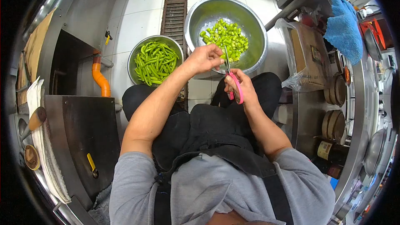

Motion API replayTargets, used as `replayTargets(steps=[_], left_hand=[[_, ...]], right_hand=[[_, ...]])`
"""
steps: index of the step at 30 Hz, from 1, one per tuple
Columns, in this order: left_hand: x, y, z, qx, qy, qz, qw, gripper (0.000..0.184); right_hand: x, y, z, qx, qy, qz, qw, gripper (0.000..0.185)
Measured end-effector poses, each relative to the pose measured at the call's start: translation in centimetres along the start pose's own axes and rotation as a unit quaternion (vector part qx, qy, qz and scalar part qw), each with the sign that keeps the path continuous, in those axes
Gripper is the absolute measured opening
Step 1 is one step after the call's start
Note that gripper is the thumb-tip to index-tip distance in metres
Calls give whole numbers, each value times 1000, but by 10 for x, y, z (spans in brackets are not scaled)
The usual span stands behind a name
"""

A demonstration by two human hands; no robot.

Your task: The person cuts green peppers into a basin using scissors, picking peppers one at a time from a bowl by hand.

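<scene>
Left hand's grip [207, 59] pinching green pepper [223, 56] beside scissor blades, over large steel bowl [256, 29] holding cut pieces [231, 37]. Right hand's grip [243, 86] wrapping pink-handled scissors [236, 84].

Grey short-sleeved shirt [200, 187], black apron [208, 137]
Two wide black straps [280, 200] run over the shirt; black trousers [268, 89]; sleeves [133, 175] end above the elbows.

Pods [156, 60] lie in the left bowl [177, 48], cut pieces [229, 37] in the right bowl [255, 25] (scissors [230, 75] over its rim).
</scene>
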State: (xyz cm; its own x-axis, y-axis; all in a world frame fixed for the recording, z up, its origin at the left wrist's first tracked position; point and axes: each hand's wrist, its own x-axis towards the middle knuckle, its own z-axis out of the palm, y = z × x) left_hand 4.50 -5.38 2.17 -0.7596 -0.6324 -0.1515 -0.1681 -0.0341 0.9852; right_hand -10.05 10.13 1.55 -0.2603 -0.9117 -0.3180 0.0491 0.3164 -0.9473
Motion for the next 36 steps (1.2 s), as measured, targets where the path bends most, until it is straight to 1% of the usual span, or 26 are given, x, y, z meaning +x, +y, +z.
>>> replayTargets(steps=[2, 6, 9, 11, 13, 14, 16, 17, 19, 20, 22, 25, 29, 34, 36], left_hand=[[1, 0, 0, 15, -5, -15, 1000, 28], [2, -5, -2, 26, 6, -6, 1000, 25], [3, -5, -2, 47, 26, -13, 998, 23], [6, -5, -5, 60, 39, -24, 997, 22], [11, -15, -8, 107, 74, -15, 991, 20], [13, -21, -8, 107, 74, -16, 991, 20], [17, -31, -7, 103, 105, 36, 988, 22], [19, -36, -6, 103, 104, 36, 989, 22], [17, -31, -4, 48, 86, 25, 995, 23], [16, -29, -3, 49, 86, 25, 995, 23], [7, -7, 0, -18, 59, -44, 997, 23], [6, -4, 3, -51, 33, -58, 997, 20], [7, -8, 1, -30, 8, -49, 998, 18], [7, -12, 1, -33, 33, -11, 999, 15], [9, -15, 1, -28, 39, -13, 999, 16]], right_hand=[[3, 2, -1, 0, 8, -5, 1000, 48], [6, 6, -2, -12, 10, -12, 1000, 45], [4, 3, -2, -11, 11, 10, 1000, 43], [4, 3, -2, -7, 42, 13, 999, 41], [3, 5, -3, -9, 39, 13, 999, 42], [2, 7, -3, -11, 38, 12, 999, 43], [2, 11, -4, -2, 23, 5, 1000, 44], [2, 13, -4, 8, 6, -2, 1000, 46], [1, 14, -3, 10, -2, 3, 1000, 47], [1, 14, -2, 11, -11, 7, 1000, 48], [2, 13, 1, 14, -13, -4, 1000, 48], [4, 8, 5, 6, -5, -19, 1000, 47], [4, 0, 6, -2, -1, -14, 1000, 46], [8, 5, 1, -5, -12, -16, 1000, 40], [8, 5, 0, 1, -18, -14, 1000, 38]])
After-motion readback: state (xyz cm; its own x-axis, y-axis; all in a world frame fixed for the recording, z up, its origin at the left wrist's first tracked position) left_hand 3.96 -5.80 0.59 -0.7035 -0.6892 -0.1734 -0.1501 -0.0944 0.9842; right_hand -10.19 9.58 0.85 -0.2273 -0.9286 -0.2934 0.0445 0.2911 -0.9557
